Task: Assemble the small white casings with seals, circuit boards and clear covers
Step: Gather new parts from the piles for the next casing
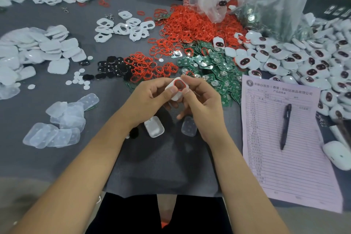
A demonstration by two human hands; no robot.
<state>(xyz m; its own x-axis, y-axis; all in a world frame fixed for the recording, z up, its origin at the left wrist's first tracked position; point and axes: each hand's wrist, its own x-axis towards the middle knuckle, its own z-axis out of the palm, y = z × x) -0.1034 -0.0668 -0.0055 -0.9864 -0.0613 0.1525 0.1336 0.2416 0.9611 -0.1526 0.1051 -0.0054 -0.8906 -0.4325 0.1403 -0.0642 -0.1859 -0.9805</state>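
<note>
A small white plastic casing with a red rubber seal ring seated around its oval opening is held above the grey table. Beyond it lie a heap of loose red seal rings and a spread of green circuit boards. Stacks of clear plastic covers lie to the left.

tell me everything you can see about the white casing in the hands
The white casing is small, rounded and looks like glossy plastic. A red seal rings the oval opening on its upturned face. The left hand and right hand hold it together above the grey table, thumbs pressing by the seal. Its underside is hidden.
</note>
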